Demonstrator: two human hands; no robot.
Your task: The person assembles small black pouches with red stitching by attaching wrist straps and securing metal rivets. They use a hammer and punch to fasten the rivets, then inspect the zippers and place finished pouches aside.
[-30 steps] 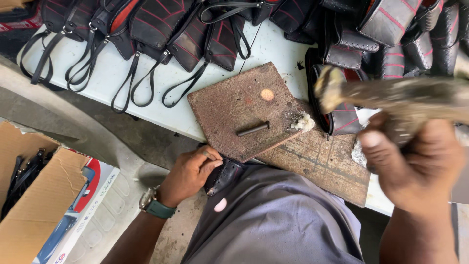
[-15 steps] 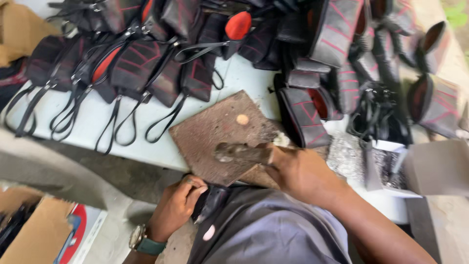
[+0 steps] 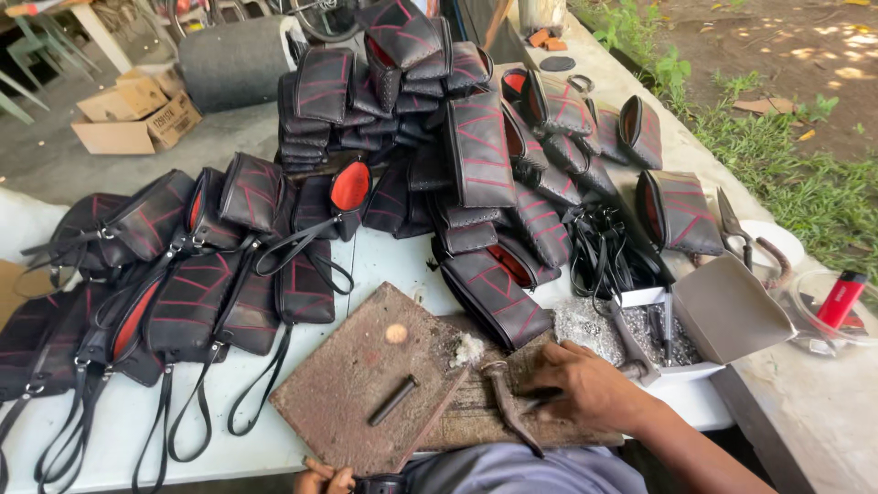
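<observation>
So the hammer [image 3: 506, 405] is being set down now, lying across the wooden board [image 3: 476, 416] near the desk [image 3: 384, 261] edge. The right hand [image 3: 585, 389] is being rested flat just right of it, fingers loosely curled over something thin and dark; whether that's actually being gripped can't be told. Half a second ago the hammer was being clutched over the rusty plate [image 3: 361, 384], and a second ago it was being swung up high, so the pounding looks paused. The little punch [image 3: 392, 401] is being left loose on the plate. The left hand [image 3: 322, 477] is barely being shown at the bottom edge, curled near the lap, grip unclear. The view's also being tilted up: way more pouches [image 3: 476, 155] and the open box [image 3: 713, 316] are showing now.
</observation>
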